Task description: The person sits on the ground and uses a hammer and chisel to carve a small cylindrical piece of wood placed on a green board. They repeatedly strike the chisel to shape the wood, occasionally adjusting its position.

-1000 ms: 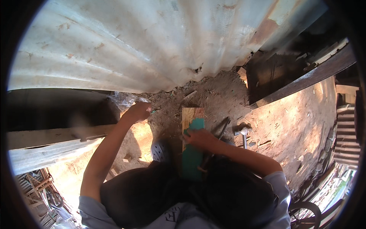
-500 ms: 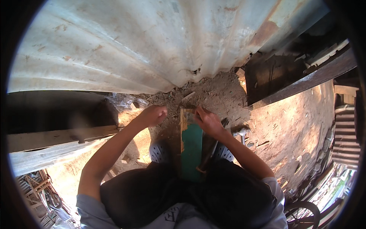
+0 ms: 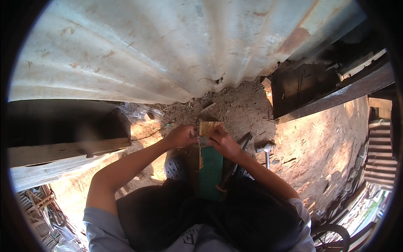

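Note:
A narrow wooden board [image 3: 211,166], painted green with a bare wood far end, lies lengthwise between my legs. Over its left edge, just short of the bare end, my left hand [image 3: 181,137] has its fingers closed. My right hand [image 3: 221,142] pinches above the board's right side, close to the left one. Something small, thin and greyish [image 3: 204,141] spans the gap between the fingertips; its kind cannot be made out. A long dark tool [image 3: 233,170] rests along the board's right side, partly hidden by my right arm.
A hammer-like tool [image 3: 266,152] stands on the dirt ground at the right. Corrugated metal sheeting [image 3: 168,46] rises ahead. Timber beams [image 3: 331,96] flank the spot at the right. Crumpled clear plastic [image 3: 140,112] lies at the left. My feet wear perforated clogs [image 3: 173,169].
My left hand has moved right and nearer, up to the board. The right hand has shifted slightly nearer, and more of the bare wood end shows beyond the hands.

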`<control>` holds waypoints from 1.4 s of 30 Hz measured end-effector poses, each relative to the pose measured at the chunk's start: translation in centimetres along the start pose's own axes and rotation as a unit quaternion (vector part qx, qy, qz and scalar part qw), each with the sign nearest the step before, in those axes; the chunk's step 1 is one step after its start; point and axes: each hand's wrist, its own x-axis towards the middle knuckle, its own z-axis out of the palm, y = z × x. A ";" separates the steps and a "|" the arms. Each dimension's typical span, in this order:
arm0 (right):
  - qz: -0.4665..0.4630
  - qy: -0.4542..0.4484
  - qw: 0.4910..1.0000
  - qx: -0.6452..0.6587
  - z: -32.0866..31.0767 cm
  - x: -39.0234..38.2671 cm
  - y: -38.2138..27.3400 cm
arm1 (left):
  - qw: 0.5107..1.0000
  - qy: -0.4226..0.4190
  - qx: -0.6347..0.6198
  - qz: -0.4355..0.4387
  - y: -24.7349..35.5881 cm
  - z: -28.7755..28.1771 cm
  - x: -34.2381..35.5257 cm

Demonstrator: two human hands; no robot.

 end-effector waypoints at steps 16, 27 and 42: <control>0.003 -0.100 0.934 -0.344 1.0 -3.0 -4.5 | 0.951 -0.033 -0.222 -0.213 1.3 1.1 0.4; 0.041 -0.068 0.957 -0.280 0.3 -1.6 -3.1 | 0.950 -0.075 -0.260 -0.155 2.9 1.7 0.9; -0.099 0.053 0.970 -0.214 1.2 -0.7 -0.4 | 0.949 -0.076 -0.224 -0.207 1.5 -3.0 1.5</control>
